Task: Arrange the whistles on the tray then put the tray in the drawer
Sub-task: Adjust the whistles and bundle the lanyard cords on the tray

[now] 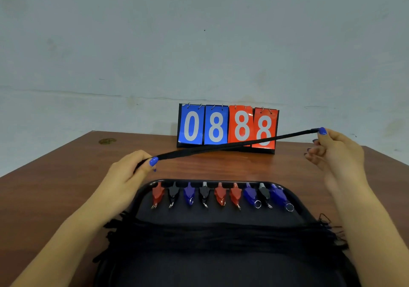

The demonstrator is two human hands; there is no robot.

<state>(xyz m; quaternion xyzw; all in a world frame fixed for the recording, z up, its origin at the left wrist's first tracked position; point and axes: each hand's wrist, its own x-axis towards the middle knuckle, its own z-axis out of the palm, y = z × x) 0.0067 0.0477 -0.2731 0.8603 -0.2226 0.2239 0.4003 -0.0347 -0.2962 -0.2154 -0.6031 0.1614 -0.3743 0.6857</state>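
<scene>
A black tray (303, 211) lies on the table in front of me. Several red, black and blue whistles (220, 195) stand in a row along its far edge, each with a metal ring at its near end. A bundle of black cords (221, 235) lies across the tray's middle. A black lanyard (232, 146) is stretched taut above the table, behind the tray. My left hand (132, 171) pinches its left end between thumb and fingers. My right hand (336, 147) pinches its right end, held higher. No whistle is visible on this lanyard.
A flip scoreboard (228, 127) showing 0 8 in blue and 8 8 in red stands at the back of the brown wooden table (77, 160), against a pale wall. The table's left edge slants close to my left forearm.
</scene>
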